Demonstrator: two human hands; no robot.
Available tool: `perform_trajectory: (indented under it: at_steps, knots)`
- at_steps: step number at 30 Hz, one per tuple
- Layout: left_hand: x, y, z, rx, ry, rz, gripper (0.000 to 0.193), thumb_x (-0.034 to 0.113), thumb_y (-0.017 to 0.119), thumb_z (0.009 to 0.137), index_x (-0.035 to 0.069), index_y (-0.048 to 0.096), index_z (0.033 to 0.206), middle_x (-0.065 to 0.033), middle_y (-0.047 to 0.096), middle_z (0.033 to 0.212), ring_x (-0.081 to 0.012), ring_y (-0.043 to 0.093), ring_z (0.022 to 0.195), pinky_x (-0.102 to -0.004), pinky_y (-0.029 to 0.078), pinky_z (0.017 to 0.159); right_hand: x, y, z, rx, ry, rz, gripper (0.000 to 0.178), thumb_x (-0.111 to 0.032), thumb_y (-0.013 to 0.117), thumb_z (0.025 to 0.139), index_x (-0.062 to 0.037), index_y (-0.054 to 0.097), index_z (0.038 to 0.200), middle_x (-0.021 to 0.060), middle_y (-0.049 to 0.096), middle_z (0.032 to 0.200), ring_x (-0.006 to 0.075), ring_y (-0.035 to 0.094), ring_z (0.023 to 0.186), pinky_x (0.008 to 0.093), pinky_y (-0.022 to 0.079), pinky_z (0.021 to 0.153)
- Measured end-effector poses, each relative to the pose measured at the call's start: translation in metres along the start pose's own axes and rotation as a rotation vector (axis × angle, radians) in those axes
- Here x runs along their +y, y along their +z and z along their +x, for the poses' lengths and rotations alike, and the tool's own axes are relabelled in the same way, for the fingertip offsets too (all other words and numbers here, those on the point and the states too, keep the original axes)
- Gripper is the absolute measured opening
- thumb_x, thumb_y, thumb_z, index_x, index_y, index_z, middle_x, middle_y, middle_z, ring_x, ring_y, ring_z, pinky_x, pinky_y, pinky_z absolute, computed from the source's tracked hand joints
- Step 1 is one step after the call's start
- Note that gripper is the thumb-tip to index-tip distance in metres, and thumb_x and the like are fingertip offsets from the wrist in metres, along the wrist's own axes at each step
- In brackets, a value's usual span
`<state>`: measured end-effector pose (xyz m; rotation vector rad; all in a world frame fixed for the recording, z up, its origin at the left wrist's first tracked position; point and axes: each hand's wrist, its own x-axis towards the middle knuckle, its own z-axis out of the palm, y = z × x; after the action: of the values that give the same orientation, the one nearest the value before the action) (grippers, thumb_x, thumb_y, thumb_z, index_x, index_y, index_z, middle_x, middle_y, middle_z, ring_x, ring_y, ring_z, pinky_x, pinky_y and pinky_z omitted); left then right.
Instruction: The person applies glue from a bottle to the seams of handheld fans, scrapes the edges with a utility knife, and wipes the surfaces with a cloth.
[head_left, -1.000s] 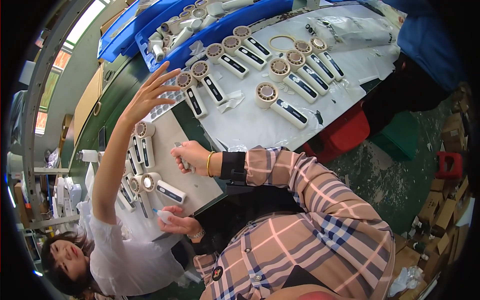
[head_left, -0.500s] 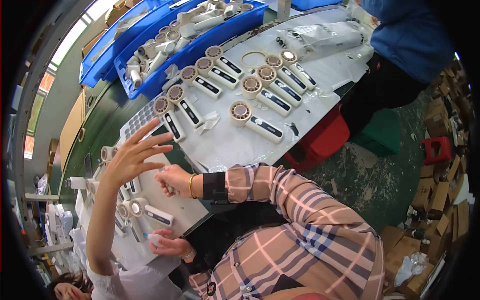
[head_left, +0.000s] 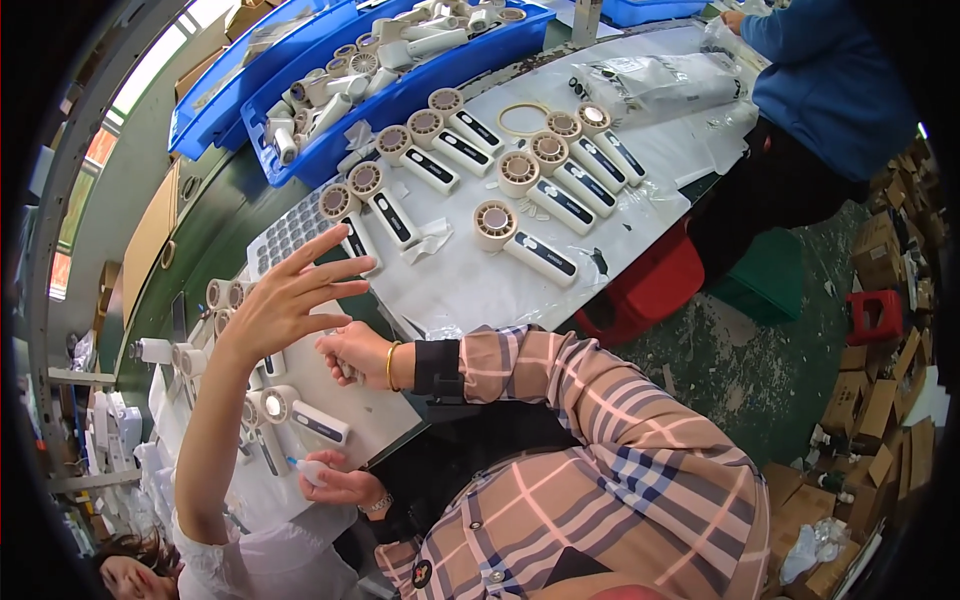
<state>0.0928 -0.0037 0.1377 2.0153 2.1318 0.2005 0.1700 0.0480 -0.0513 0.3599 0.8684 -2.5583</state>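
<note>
My left hand, a watch at its wrist, is closed on a small white squeeze bottle with a blue tip. A little farther off, my right hand has its fingers curled together; a small piece shows at the fingertips, too small to name. Beside my left hand, a white handheld fan with a dark strip on its handle lies on the near worktop. Several more handheld fans lie in rows on the white-covered table beyond my right hand.
A co-worker's bare arm and spread hand reach across just left of my right hand. Blue bins full of fan parts stand at the back. A sheet of round grey discs lies on the table. A red stool stands at right.
The view has shifted slightly, so the table and fans sit a little farther right. The co-worker's spread hand has moved slightly right. My hands keep nearly the same pose.
</note>
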Motion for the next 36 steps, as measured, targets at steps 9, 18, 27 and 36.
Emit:
perform_trajectory:
  at_steps: [9, 18, 27, 36]
  knots:
    - [-0.011, -0.002, -0.004, 0.016, -0.049, -0.066, 0.042, 0.024, 0.074, 0.084, 0.015, 0.075, 0.125, 0.0043, 0.055, 0.153, -0.0241, 0.04, 0.15, -0.0388, 0.042, 0.12, -0.002, -0.001, -0.001, 0.015, 0.011, -0.001, 0.012, -0.015, 0.063, 0.094, -0.0093, 0.053, 0.092, 0.0026, 0.058, 0.075, 0.0142, 0.059, 0.058, 0.0334, 0.052, 0.053]
    - [-0.02, 0.107, -0.056, 1.0, -0.52, -0.45, 0.036, 0.02, 0.054, 0.103, 0.003, 0.05, 0.134, -0.0131, 0.054, 0.126, -0.0212, 0.057, 0.104, -0.0347, 0.053, 0.084, -0.003, 0.002, -0.003, 0.026, 0.023, -0.018, 0.01, -0.014, 0.062, 0.095, -0.0085, 0.055, 0.091, 0.0027, 0.058, 0.075, 0.014, 0.058, 0.058, 0.0329, 0.052, 0.053]
    - [0.121, 0.266, -0.133, 1.4, -0.701, -0.23, 0.03, 0.022, 0.046, 0.108, 0.002, 0.041, 0.129, -0.0142, 0.056, 0.106, -0.0197, 0.052, 0.083, -0.0323, 0.047, 0.071, -0.002, 0.0, -0.001, 0.019, 0.026, -0.014, 0.013, -0.016, 0.064, 0.096, -0.0081, 0.055, 0.094, 0.0022, 0.058, 0.075, 0.013, 0.059, 0.059, 0.0317, 0.052, 0.052]
    - [0.123, 0.276, -0.126, 1.615, -0.814, -0.089, 0.027, 0.023, 0.041, 0.112, 0.001, 0.036, 0.127, -0.0151, 0.057, 0.096, -0.0184, 0.048, 0.072, -0.0308, 0.042, 0.063, -0.005, 0.0, -0.006, 0.019, 0.03, -0.033, 0.015, -0.019, 0.065, 0.098, -0.0099, 0.055, 0.093, 0.0002, 0.058, 0.074, 0.0114, 0.059, 0.058, 0.0295, 0.051, 0.051]
